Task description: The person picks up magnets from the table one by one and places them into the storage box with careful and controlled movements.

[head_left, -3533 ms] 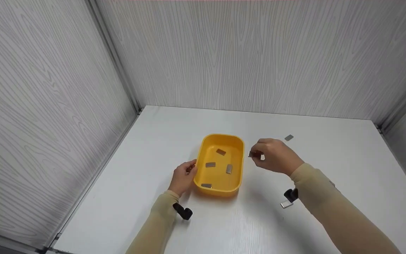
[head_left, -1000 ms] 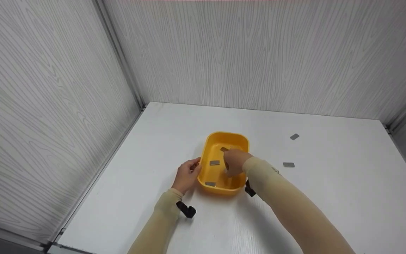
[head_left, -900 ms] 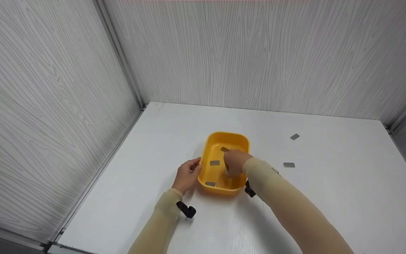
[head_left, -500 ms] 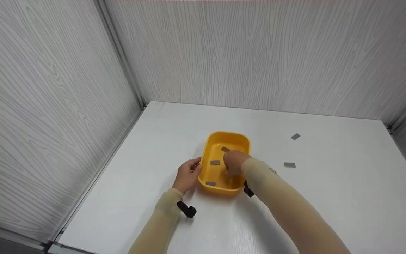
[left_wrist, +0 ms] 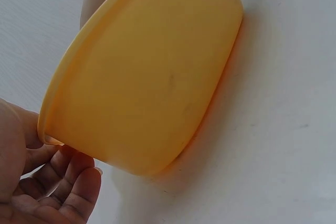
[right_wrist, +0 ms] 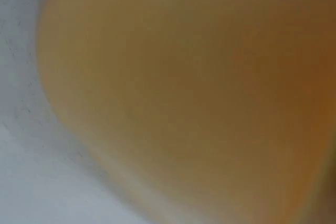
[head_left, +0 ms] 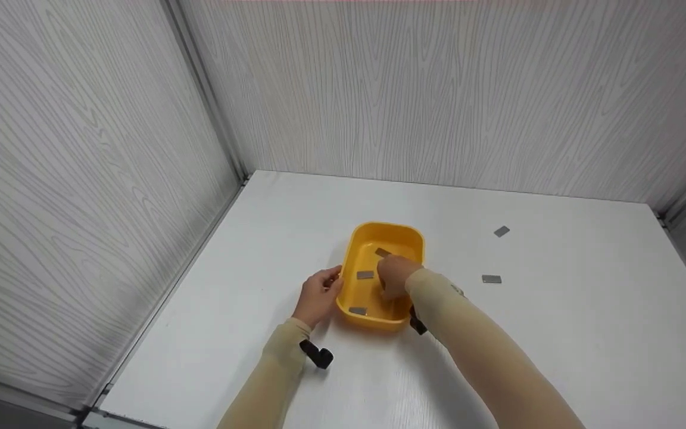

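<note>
A person wearing beige sleeves (head_left: 286, 342) is working at a white table (head_left: 218, 310), seen from head height. A yellow tray (head_left: 373, 322), oblong with rounded corners, is standing upright near the middle of the table, its open top facing upward. The left hand (head_left: 316, 296) is gripping the tray's rim on the left side; in the left wrist view, its fingers are curling beneath the edge. The right hand (head_left: 396, 276) is reaching down inside the tray, toward the right wall. Its fingertips are hidden from the head camera, so whether they are holding anything cannot be told; the right wrist view is showing mainly a blurred expanse of yellow.

Three small grey metal pieces are showing inside the tray. One far piece (head_left: 383, 252) is lying at an angle just beyond the right hand; a middle piece (head_left: 365, 274) is lying crosswise between the two hands; a near piece (head_left: 358, 310) is resting in the near left corner.

Two more grey pieces are lying on the table, right of the tray and well apart from it — an upper piece (head_left: 502, 231) sitting slantwise, and a lower piece (head_left: 491, 279) lying level. Black wrist cameras (head_left: 317, 354) are jutting from both sleeves. Pale wood-grained walls (head_left: 408, 89) are enclosing the table.
</note>
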The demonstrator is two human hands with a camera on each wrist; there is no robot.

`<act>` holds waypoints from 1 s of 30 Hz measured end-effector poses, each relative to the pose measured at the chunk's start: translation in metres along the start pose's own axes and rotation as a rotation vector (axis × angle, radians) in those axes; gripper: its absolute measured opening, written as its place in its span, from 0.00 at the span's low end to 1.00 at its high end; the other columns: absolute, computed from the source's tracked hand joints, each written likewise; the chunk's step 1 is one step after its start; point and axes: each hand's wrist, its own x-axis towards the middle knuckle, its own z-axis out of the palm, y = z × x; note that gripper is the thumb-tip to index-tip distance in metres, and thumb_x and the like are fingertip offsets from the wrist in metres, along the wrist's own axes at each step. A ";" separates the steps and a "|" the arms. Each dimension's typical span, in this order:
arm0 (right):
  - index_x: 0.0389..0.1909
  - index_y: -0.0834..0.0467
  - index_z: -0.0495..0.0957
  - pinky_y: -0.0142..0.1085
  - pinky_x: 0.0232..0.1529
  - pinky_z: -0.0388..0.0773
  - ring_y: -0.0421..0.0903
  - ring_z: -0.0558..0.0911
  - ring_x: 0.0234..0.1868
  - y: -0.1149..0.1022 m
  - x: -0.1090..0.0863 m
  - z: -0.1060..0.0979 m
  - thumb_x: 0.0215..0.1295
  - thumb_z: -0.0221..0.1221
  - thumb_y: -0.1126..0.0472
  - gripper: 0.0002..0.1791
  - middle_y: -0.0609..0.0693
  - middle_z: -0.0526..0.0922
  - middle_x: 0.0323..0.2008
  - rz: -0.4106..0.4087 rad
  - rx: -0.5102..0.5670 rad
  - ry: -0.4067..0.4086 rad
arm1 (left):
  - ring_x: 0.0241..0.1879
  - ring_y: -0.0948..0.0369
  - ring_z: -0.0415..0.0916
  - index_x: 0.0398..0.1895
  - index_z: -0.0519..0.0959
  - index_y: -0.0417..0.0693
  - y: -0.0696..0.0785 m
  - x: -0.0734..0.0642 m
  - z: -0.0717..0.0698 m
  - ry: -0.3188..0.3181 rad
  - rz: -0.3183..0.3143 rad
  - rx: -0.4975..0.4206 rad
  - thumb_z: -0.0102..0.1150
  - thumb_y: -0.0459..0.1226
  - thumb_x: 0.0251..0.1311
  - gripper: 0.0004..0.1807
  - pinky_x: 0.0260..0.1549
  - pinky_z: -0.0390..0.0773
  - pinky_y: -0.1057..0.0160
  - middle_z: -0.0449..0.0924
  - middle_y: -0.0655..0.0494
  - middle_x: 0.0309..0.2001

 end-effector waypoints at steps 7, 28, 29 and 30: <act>0.35 0.53 0.83 0.38 0.43 0.78 0.46 0.78 0.32 0.001 0.005 0.003 0.56 0.69 0.56 0.08 0.45 0.80 0.27 -0.047 -0.043 0.042 | 0.48 0.60 0.73 0.65 0.71 0.47 0.000 0.000 -0.001 -0.005 0.026 -0.004 0.52 0.41 0.70 0.22 0.51 0.75 0.61 0.77 0.55 0.50; 0.35 0.52 0.87 0.38 0.48 0.78 0.40 0.79 0.32 -0.001 0.013 0.007 0.57 0.68 0.61 0.05 0.44 0.84 0.33 -0.170 -0.123 0.126 | 0.48 0.59 0.73 0.65 0.72 0.47 -0.001 0.001 0.001 0.003 0.033 -0.006 0.52 0.40 0.69 0.22 0.50 0.75 0.61 0.77 0.54 0.49; 0.36 0.52 0.87 0.39 0.49 0.78 0.40 0.79 0.32 -0.001 0.013 0.008 0.58 0.67 0.62 0.06 0.44 0.84 0.33 -0.168 -0.104 0.127 | 0.48 0.59 0.73 0.65 0.72 0.47 -0.001 0.000 0.001 0.002 0.030 -0.010 0.52 0.40 0.69 0.22 0.50 0.75 0.61 0.77 0.54 0.49; 0.37 0.52 0.87 0.39 0.50 0.78 0.40 0.79 0.33 -0.001 0.014 0.008 0.58 0.67 0.62 0.06 0.44 0.84 0.33 -0.173 -0.093 0.132 | 0.48 0.59 0.73 0.64 0.72 0.47 -0.002 0.000 0.001 0.001 0.033 -0.011 0.52 0.40 0.69 0.22 0.50 0.75 0.61 0.77 0.54 0.49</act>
